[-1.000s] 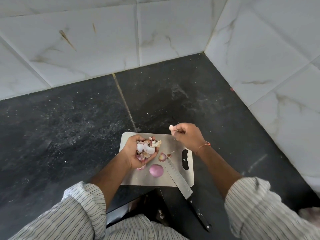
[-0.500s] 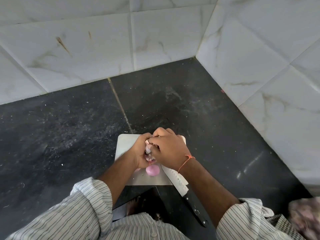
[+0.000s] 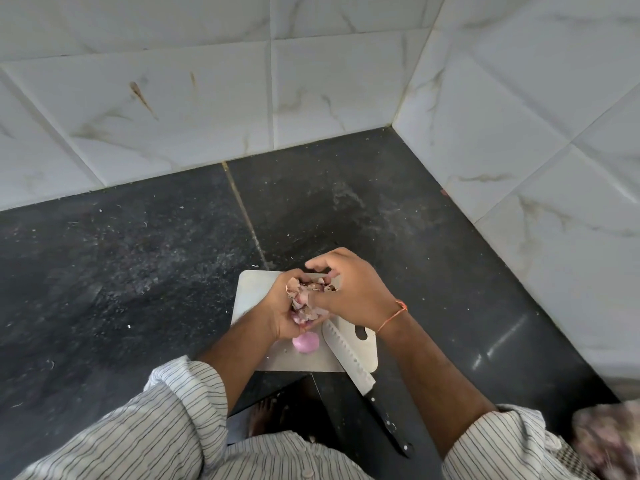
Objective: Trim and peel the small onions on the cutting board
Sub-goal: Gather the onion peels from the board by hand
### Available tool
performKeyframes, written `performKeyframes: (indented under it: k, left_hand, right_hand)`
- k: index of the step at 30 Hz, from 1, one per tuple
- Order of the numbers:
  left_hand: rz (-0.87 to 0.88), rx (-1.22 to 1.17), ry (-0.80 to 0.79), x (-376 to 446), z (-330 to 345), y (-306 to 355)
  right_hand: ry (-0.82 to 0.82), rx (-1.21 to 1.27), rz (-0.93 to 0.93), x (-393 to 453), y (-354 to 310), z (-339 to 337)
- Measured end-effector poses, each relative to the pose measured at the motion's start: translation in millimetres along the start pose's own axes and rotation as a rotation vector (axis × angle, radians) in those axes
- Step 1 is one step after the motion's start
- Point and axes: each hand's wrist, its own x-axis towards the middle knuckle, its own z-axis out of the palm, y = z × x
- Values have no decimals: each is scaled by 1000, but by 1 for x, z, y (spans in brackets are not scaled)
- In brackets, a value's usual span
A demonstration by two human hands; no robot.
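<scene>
Now the right hand [image 3: 349,292], which a second ago was out to the side pinching one scrap, is back against the left hand [image 3: 287,313], its fingers curled into the peels [image 3: 306,297] that the left grip cups. That suggests gathering waste, with the peeling mostly done. One peeled onion [image 3: 305,342], smooth, round and pale pink, sits on the board [image 3: 252,289] just below the hands. The peels look papery, dry and crumpled. The knife [image 3: 349,358], its blade dimpled, lies idle across the board's corner, black handle over the dark speckled surface [image 3: 138,271].

White marbled wall tiles [image 3: 173,109] meet dark countertop [image 3: 104,271].
</scene>
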Motion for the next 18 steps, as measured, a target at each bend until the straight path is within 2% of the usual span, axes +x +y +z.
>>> performKeyframes:
  k: [3,4,6,9,11,15,18]
  left_hand:
    - [-6,-49,-22,-1,-8,0]
    - [-8,-63,-11,-2,-12,0]
    - [-22,-77,26,-1,-19,1]
    - [-9,-87,69,0,-27,3]
    - [-22,-89,68,0,-30,4]
    - [-13,-117,75,-1,-37,5]
    - [1,-129,60,-5,-39,4]
  right_hand:
    - [182,55,110,-6,25,-7]
    - [194,10,161,-8,36,-7]
    - [77,-202,237,-13,60,3]
    - [-135,-447,244,-26,81,33]
    - [-147,-466,228,-30,88,47]
    - [-66,-464,135,-22,97,59]
    - [-123,-556,68,-11,101,65]
